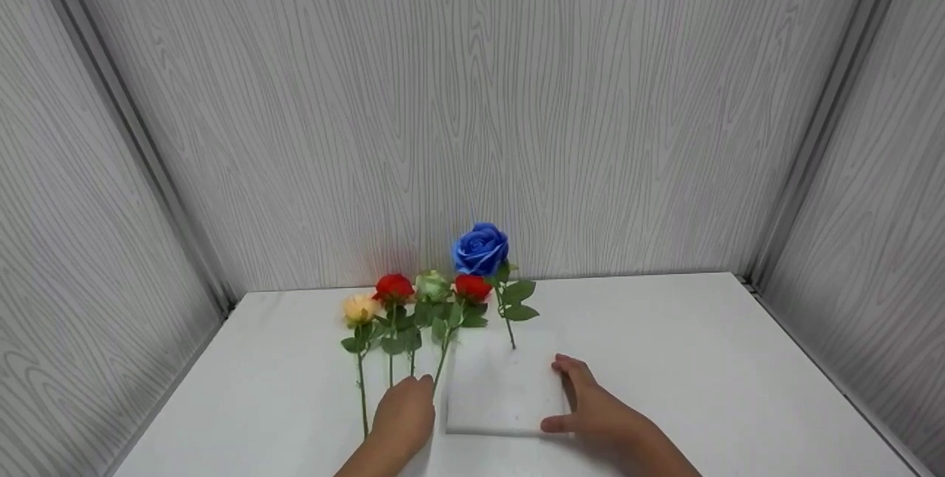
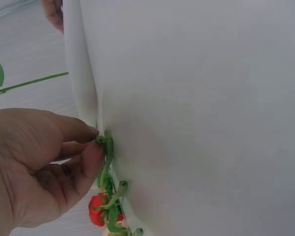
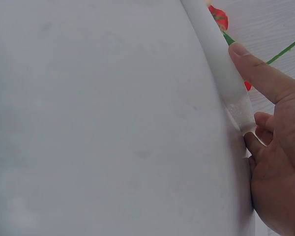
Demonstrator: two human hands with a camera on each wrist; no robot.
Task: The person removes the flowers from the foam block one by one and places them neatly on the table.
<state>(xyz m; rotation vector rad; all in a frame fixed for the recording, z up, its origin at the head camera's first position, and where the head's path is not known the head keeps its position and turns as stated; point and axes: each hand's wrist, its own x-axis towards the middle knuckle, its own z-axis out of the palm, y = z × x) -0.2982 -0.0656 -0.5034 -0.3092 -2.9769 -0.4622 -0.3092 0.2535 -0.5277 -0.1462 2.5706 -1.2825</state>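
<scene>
My left hand [image 1: 404, 412] pinches the lower stem of a red rose [image 1: 472, 289]; in the left wrist view the thumb and fingertips meet at the green stem end [image 2: 108, 143], close beside a white foam block [image 1: 502, 396]. My right hand [image 1: 602, 407] grips the block's right side, thumb at the front corner and fingers farther back. A blue rose [image 1: 480, 249] rises from the block, its stem [image 1: 509, 331] ending at the block's top. Another red rose [image 1: 393, 288], a pale green rose [image 1: 433, 286] and a peach rose [image 1: 360, 309] lie left of the held one.
The white table [image 1: 664, 344] extends to both sides of the hands. A grey wood-grain panel [image 1: 472, 108] stands behind it, with similar panels at left and right. The lying stems sit close together beside the left hand, and their green leaves [image 1: 402, 340] overlap.
</scene>
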